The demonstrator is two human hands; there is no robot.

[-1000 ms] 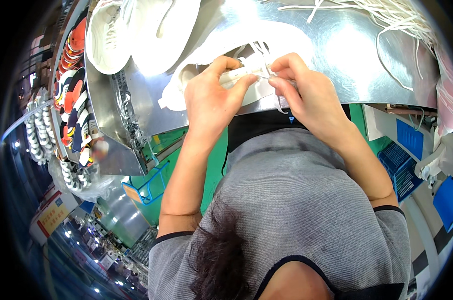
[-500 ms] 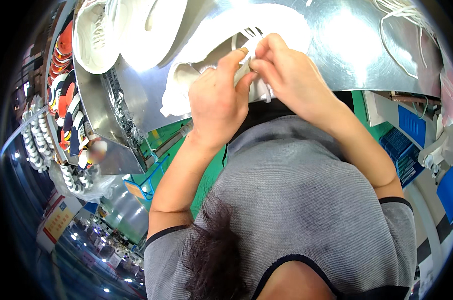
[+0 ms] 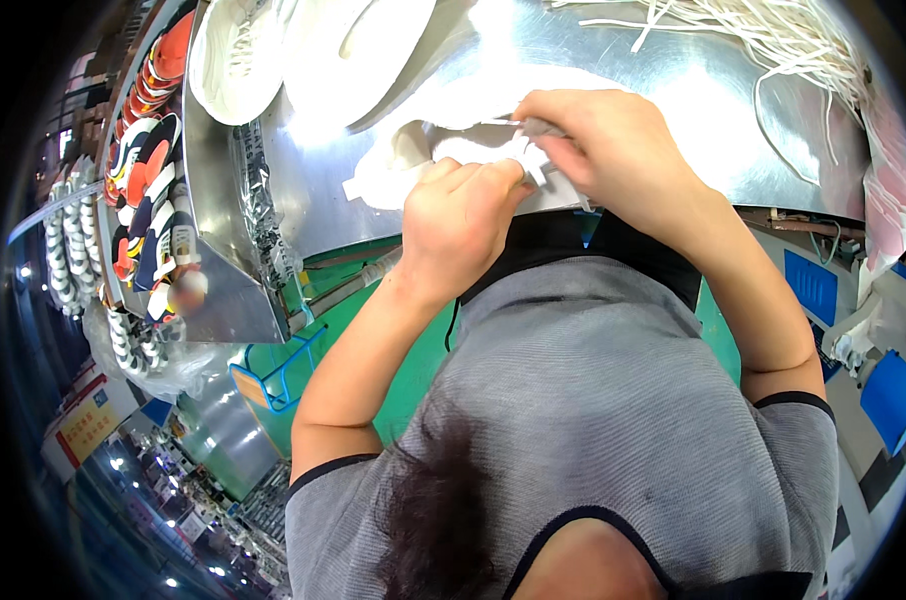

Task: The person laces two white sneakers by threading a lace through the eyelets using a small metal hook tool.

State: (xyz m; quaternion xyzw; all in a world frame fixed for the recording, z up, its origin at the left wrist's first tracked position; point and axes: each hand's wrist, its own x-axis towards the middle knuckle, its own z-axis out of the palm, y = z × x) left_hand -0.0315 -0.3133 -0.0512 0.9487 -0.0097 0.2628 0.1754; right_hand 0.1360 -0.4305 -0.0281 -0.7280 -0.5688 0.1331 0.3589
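A white shoe lies on the metal table in front of me, its opening toward the left. My left hand is closed on the shoe's near side, the fingers curled at the lacing area. White lace ends stick out between my two hands. My right hand is pinched above the lacing area, over the shoe's right part. From its fingertips a thin strand, seemingly shoelace, runs left; the exact grip is partly hidden. Glare washes out the shoe's far edge.
Two more white shoes stand at the table's far left. A pile of loose white laces lies at the far right. Coloured shoe parts fill a rack on the left. A blue-framed stool stands below.
My right hand has shifted right and slightly down, and my left hand down and right. The hands are farther apart. The view has shifted, showing more of the lace pile.
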